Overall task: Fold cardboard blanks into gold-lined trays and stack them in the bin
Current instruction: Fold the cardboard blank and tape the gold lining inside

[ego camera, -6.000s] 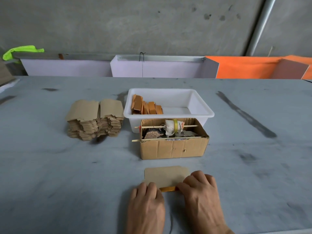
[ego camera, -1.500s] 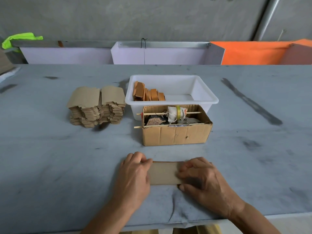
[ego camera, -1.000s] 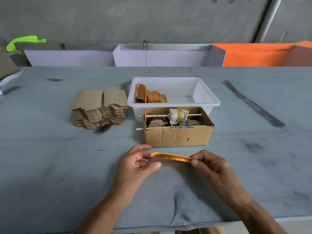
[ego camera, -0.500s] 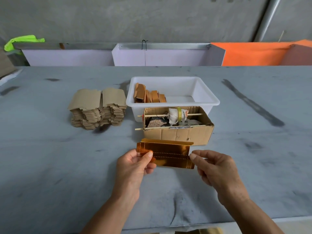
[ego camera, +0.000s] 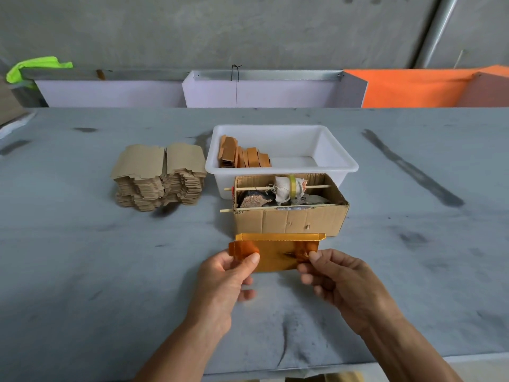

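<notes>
I look down on a grey table (ego camera: 82,257), its top mottled with dark smudges and one long dark streak (ego camera: 410,168) running toward its far right edge. Along the far edge stand pale lilac panels (ego camera: 264,93) capped with a metal strip, an orange panel (ego camera: 413,89) to their right, and a bright green cloth (ego camera: 35,66) draped at the far left corner. Behind them rises a bare concrete wall (ego camera: 220,28) with a grey pipe (ego camera: 438,26) slanting down at the right, all in soft, even light.
</notes>
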`<state>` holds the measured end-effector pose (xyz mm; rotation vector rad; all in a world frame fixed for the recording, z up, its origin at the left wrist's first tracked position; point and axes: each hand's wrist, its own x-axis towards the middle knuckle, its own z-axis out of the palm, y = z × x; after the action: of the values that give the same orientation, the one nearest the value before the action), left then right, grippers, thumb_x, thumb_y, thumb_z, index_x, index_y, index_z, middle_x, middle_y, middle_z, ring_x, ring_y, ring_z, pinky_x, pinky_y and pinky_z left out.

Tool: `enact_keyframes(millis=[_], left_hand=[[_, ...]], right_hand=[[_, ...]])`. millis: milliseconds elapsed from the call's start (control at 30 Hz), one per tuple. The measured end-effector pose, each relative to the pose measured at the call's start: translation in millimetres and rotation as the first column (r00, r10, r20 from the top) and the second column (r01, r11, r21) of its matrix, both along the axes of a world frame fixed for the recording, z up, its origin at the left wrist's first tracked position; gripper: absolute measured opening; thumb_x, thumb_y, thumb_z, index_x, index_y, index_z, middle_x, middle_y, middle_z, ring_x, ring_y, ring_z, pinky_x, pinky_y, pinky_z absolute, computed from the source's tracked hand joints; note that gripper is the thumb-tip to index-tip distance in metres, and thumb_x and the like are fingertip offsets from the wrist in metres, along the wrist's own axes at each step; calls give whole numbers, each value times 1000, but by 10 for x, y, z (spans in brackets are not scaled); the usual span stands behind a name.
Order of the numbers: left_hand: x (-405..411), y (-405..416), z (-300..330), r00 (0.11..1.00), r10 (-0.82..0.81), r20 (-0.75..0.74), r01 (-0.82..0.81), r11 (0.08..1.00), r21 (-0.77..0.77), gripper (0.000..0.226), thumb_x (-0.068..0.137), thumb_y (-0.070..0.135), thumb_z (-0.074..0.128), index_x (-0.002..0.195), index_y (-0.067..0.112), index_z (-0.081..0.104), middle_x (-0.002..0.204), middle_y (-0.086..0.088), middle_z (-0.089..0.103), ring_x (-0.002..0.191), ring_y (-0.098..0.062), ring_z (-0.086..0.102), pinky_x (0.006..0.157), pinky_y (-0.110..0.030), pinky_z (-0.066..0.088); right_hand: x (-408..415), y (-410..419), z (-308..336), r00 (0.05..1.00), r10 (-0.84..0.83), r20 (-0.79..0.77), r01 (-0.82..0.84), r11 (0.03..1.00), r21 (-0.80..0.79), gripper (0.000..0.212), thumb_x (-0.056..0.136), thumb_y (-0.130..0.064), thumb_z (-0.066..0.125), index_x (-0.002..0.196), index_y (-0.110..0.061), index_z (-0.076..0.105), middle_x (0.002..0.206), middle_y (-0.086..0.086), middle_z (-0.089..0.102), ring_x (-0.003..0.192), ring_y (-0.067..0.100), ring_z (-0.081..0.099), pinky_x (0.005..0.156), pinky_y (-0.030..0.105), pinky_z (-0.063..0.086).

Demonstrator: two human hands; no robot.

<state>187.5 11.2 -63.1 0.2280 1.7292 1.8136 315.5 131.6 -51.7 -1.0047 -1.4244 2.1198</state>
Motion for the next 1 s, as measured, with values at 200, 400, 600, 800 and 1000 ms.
enact_keyframes(millis=[200, 400, 600, 800, 1000], left_hand=[[-98, -96, 19, 766, -231, -600, -59, 904, -423, 46, 88, 35, 60, 58, 3, 44, 46, -8, 40, 47, -23, 38, 50, -32, 34], [-77, -111, 94, 976, -204, -78, 199, 978, -66, 13, 92, 16, 56, 83, 7, 59, 54, -4, 62, 36, -16, 53, 34, -19, 38], [-74, -44, 38, 972, -229, 46, 228, 973, 29, 8, 76, 8, 69, 82, 4, 66, 66, -10, 68, 49, -13, 60, 46, -20, 49], [-66, -7, 4, 989, -144, 20, 143, 988, 52, 8, 77, 9, 71, 75, 3, 65, 61, -9, 68, 49, -11, 61, 47, -19, 51], [-30, -14, -13, 994, -61, -88, 64, 998, 26, 10, 74, 11, 74, 71, 4, 67, 60, -10, 69, 48, -15, 62, 45, -21, 51]], right_hand=[[2, -5, 1, 1000, 5, -25, -6, 999, -50, 10, 88, -10, 58, 83, -4, 66, 74, 13, 71, 55, 15, 67, 43, 19, 48], [6, -1, 2, 998, 38, -42, -41, 997, -69, 6, 83, -9, 60, 86, -7, 65, 74, 13, 71, 56, 17, 67, 43, 21, 48], [6, 7, -22, 993, 108, -39, -109, 993, -38, 25, 68, -17, 67, 86, 0, 68, 80, 18, 71, 60, 17, 68, 50, 21, 52], [-12, -12, -55, 996, 85, -22, -86, 991, -97, 26, 68, -18, 68, 81, 5, 68, 70, 18, 68, 56, 15, 62, 50, 19, 52], [-70, -79, -76, 999, -28, 16, 28, 999, -22, 15, 75, -16, 70, 69, -3, 66, 62, 13, 67, 49, 10, 59, 45, 17, 49]])
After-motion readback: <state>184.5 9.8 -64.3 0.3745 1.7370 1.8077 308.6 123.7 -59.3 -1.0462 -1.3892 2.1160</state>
